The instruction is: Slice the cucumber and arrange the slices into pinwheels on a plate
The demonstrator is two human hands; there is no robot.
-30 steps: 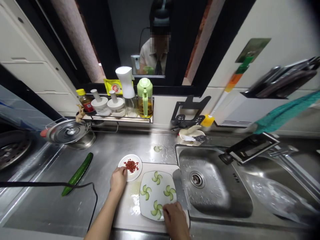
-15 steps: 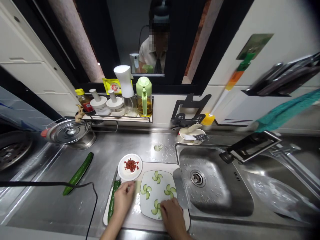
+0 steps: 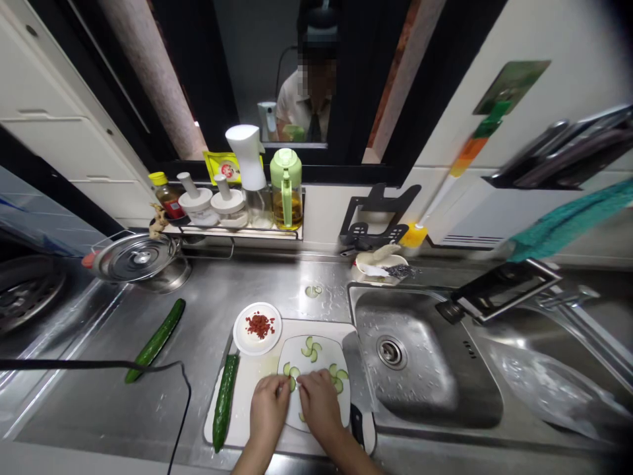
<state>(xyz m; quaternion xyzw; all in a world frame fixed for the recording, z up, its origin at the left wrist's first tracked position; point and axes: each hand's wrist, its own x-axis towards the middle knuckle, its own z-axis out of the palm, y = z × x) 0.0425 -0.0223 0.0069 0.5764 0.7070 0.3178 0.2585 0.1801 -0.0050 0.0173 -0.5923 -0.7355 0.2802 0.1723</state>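
Observation:
My left hand (image 3: 268,404) is over the left edge of a white squarish plate (image 3: 324,361), fingers pinched at a pinwheel of cucumber slices (image 3: 291,371). Facing it, my right hand (image 3: 319,401) is closed too, fingertips almost meeting the left ones. Whatever the fingertips hold is too small to make out. More cucumber pinwheels lie on the plate, at the back (image 3: 311,349) and right (image 3: 338,377); the front one is mostly hidden by my right hand. A round white dish (image 3: 238,338) holds small red pieces (image 3: 260,324). Beneath the plate is a white cutting board (image 3: 244,412).
A cut cucumber (image 3: 225,402) lies on the board's left side, a knife (image 3: 357,425) on its right. Another cucumber (image 3: 155,341) and a black cable (image 3: 185,396) are at left. The sink (image 3: 425,363) adjoins the board. Bottles (image 3: 285,191) stand behind.
My left hand has moved right, from beside the round dish to the plate's left pinwheel. My right hand has moved up and left from the front pinwheel, uncovering the knife handle.

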